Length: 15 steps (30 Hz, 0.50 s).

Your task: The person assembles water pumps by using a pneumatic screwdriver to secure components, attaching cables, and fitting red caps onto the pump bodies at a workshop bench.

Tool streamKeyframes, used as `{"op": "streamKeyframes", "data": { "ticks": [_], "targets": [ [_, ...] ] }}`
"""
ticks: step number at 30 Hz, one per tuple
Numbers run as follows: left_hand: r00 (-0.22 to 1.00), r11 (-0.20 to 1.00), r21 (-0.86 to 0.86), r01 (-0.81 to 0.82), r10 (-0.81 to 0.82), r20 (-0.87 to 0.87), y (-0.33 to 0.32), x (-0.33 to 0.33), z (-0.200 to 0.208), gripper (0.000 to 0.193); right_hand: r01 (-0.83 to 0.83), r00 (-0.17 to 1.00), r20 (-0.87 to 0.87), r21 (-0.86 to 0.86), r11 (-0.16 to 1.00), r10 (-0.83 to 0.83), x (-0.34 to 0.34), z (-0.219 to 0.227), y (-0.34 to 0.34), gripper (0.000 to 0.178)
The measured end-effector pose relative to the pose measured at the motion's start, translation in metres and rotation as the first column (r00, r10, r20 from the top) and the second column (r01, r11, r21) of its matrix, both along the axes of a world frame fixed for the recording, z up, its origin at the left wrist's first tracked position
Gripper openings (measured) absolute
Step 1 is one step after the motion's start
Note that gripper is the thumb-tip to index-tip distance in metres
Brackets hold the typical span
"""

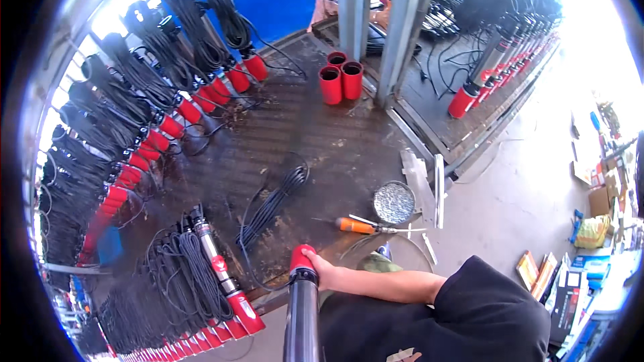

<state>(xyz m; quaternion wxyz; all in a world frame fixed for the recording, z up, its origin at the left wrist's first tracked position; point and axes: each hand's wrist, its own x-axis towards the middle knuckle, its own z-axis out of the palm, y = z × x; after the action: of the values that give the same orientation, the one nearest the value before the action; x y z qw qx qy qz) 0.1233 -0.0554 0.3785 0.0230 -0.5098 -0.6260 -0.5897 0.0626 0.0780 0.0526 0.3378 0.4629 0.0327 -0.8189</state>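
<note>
My right hand (322, 269) is closed round the red end cap of a submersible pump (303, 312). Its long dark metal body runs down out of the picture at the lower edge. A black cable leads from below the cap to a tied cable bundle (272, 206) lying on the brown worktable (322, 137). To the right of this hand lie an orange-handled tool (355, 225) and a round tin of small silvery pieces (394, 202). My left hand is out of view.
Rows of red-capped pumps with coiled black cables line the left (155, 142) and lower left (218, 263). Three red cups (341, 77) stand at the back by metal posts (352, 10). More pumps (463, 100) stand at right. Boxes (567, 302) lie on the floor.
</note>
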Motion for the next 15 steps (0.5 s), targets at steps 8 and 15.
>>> {"op": "streamKeyframes", "data": {
  "ticks": [8,15],
  "targets": [
    [0.788,0.762,0.212,-0.612,0.565,0.245,-0.024,-0.032,-0.015,0.023,-0.058,0.949,-0.275,0.324,0.944,0.153,0.063,-0.056,0.016,0.08],
    [0.484,0.454,0.219,-0.864,0.628,0.609,-0.13,-0.07,-0.044,0.03,-0.188,0.823,-0.097,0.884,0.429,0.56,0.041,-0.026,0.007,0.12]
  ]
}}
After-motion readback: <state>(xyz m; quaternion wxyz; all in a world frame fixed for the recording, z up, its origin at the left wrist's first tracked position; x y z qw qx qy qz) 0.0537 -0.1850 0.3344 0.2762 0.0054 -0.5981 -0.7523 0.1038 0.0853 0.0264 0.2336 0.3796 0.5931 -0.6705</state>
